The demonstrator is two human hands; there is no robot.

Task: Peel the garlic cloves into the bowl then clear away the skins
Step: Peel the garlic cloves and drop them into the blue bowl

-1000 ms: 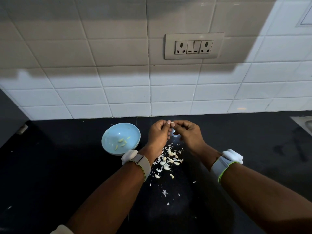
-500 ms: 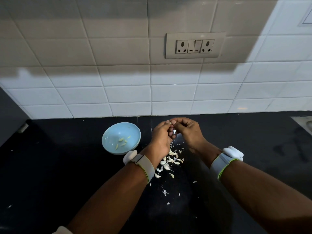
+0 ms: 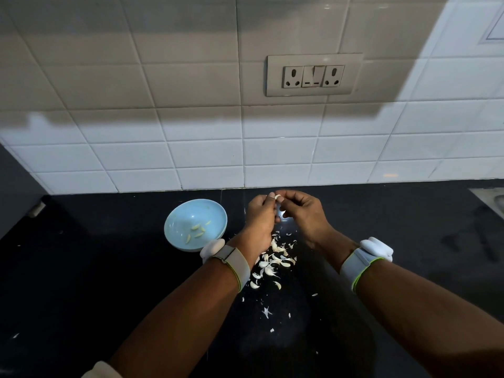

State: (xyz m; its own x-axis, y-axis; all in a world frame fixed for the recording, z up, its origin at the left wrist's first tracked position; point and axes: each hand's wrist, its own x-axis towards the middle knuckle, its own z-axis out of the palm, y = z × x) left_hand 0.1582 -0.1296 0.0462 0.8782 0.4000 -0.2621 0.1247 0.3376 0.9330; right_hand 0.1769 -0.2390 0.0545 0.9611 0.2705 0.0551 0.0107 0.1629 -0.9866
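My left hand (image 3: 261, 216) and my right hand (image 3: 304, 211) meet above the black counter, fingertips together, both pinching one small white garlic clove (image 3: 277, 197). Below the hands lies a heap of garlic cloves and papery skins (image 3: 274, 261). A light blue bowl (image 3: 174, 222) stands to the left of my left hand and holds several peeled cloves (image 3: 199, 231). Small skin flakes (image 3: 266, 312) are scattered nearer to me.
The black counter (image 3: 109, 282) runs up to a white tiled wall with a socket plate (image 3: 314, 75). A sink corner (image 3: 491, 197) shows at the far right. Both wrists wear white bands with sensors.
The hands have stayed together over the heap, working the same clove with small finger movements; the clove now shows more clearly at the fingertips. The bowl and heap have not moved.
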